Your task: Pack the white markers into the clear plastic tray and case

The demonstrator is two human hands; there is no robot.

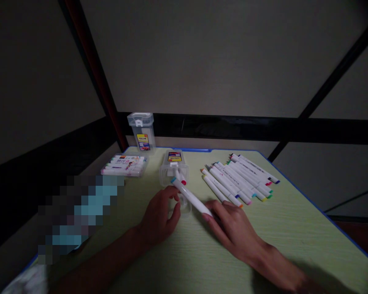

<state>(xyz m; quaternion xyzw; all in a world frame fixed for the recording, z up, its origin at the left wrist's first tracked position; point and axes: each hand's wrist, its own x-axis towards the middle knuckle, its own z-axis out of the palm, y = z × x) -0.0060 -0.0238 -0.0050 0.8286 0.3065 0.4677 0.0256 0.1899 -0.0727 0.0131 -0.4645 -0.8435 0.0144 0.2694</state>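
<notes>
On a pale green table (pixel 282 228) with a blue edge, the right hand (pixel 234 232) holds a white marker (pixel 191 198) by its near end. The thumb and forefingers are closed on the barrel and the other fingers lie loosely bent over the tabletop. The marker slants away from the hand toward the upper left. Its blue-capped far end is at the mouth of a clear case (pixel 173 165) that lies on its side near the middle of the table, its yellow label facing up. A red-tipped marker (pixel 183 181) shows at that same opening, just beside the blue cap. The left hand (pixel 158 217) is directly in front of the case, fingers curled and thumb raised toward the opening. In this dim light it appears to touch a transparent part by the mouth, but I cannot tell whether it grips that part or only rests against it. To the right of the case, well clear of both hands, a row of loose markers (pixel 241 179) lies side by side, with coloured caps pointing toward the near right. To the left of the case is a flat box (pixel 125 165) holding more markers. Behind that box a second clear case (pixel 141 130) stands upright at the table's far edge, against a dark rail (pixel 248 128) along the wall.
</notes>
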